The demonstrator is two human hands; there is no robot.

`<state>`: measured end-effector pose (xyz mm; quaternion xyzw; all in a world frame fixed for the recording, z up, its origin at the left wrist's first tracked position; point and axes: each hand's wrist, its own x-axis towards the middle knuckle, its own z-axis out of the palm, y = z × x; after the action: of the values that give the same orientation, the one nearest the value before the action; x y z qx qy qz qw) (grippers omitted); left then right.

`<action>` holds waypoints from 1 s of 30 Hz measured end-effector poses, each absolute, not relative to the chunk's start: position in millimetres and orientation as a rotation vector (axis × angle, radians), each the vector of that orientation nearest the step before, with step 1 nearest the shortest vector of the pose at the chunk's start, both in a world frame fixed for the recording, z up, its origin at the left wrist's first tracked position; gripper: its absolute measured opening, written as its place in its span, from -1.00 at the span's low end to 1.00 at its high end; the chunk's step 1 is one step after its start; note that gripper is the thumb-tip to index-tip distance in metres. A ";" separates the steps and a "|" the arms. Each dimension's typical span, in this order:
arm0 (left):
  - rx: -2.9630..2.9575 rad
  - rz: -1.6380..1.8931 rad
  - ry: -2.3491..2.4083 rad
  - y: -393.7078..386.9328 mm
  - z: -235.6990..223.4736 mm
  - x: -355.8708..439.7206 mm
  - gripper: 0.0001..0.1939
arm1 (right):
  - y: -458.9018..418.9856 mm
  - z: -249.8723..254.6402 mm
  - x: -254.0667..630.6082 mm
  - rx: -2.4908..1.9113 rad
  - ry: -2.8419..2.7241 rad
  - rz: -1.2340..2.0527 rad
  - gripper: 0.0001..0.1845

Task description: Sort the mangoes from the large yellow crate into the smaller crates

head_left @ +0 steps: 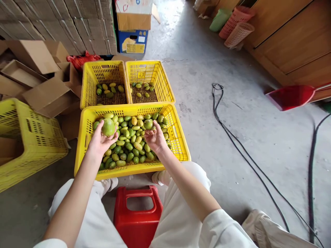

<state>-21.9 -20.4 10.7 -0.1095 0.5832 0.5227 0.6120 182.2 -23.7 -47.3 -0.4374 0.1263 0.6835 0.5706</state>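
My left hand (100, 140) is closed round a large green fruit (108, 127), held up above the near yellow crate (134, 168). In my right hand (156, 140) is a second green fruit (148, 124), gripped between thumb and fingers. Below both hands, the crate holds many oval green and yellowish fruits (128, 146). Behind it stand two more yellow crates side by side, the left one (103, 102) and the right one (165, 82), each with several fruits at the bottom.
A red plastic stool (138, 220) stands between my knees. At left are a tipped yellow crate (43, 137) and cardboard boxes (46, 94). Black cable (239, 141) runs across the floor at right, near a red dustpan (291, 97). A person's leg (269, 227) shows at lower right.
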 end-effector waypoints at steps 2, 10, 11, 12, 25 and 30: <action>-0.278 1.188 1.311 -20.0 13.5 -20.6 -0.85 | -24.0 -53.4 184.3 -1.031 0.301 1.594 -0.65; -0.340 1.159 1.248 -19.3 20.2 -17.0 -0.72 | -26.9 -65.8 184.5 -1.002 0.383 1.667 -0.81; -0.330 1.155 1.261 -19.4 19.9 -17.0 -0.71 | -27.5 -63.9 183.3 -1.004 0.405 1.675 -0.83; -0.320 1.153 1.271 -19.6 19.5 -17.1 -0.69 | -28.1 -61.6 182.1 -1.008 0.418 1.682 -0.84; -0.210 1.151 1.291 -20.4 17.3 -15.9 -0.82 | -32.2 -52.9 180.4 -0.966 0.334 1.777 -0.90; -0.166 1.142 1.281 -20.2 5.4 -20.3 -0.88 | -30.1 -55.8 179.8 -1.011 0.318 1.783 -0.92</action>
<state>-20.3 -20.2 5.4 -0.0732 0.5642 0.5027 0.6508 179.8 -30.1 -55.8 -0.4196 0.1318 0.7400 0.5088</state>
